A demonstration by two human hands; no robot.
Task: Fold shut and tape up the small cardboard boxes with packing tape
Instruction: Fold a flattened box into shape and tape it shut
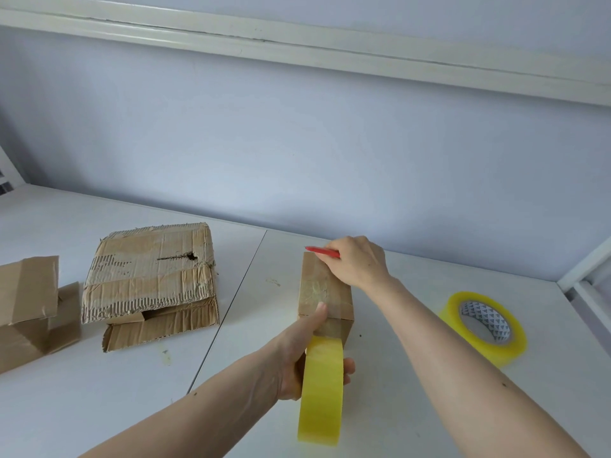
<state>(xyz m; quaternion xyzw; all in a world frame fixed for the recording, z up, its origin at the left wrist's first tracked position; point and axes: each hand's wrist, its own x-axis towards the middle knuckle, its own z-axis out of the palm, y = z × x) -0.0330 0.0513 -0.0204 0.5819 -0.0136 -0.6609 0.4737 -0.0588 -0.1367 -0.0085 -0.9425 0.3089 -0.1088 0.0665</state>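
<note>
At the far left of the white table (139, 385) sits a partly folded brown box (28, 292), and just right of it a larger, battered corrugated box (148, 272) with torn flaps and a hole in its top.

Near the middle, the left hand (297, 365) grips a yellow tape roll (320, 388) on edge, fingers curled through and around it, thumb stretched forward onto the small cardboard box (325, 292). That box stands on the table with its flaps closed, and a clear strip of tape (327, 312) runs from the roll up its near face and along its top.

The right hand (358, 262) rests on the box's far end, fingers curled around a red tool (322, 251), probably a cutter or pen; I cannot tell which.

Further right, 1 more tape roll (484, 328) lies flat on the table, well apart from the box.

The small box looks light and fairly stiff, so it will likely slide or tip under tape tension unless pinned from above. Its edges and corners are the firm places to hold; the flap seam would give. The tape is thin and sticky and would crease if let slack.
</note>
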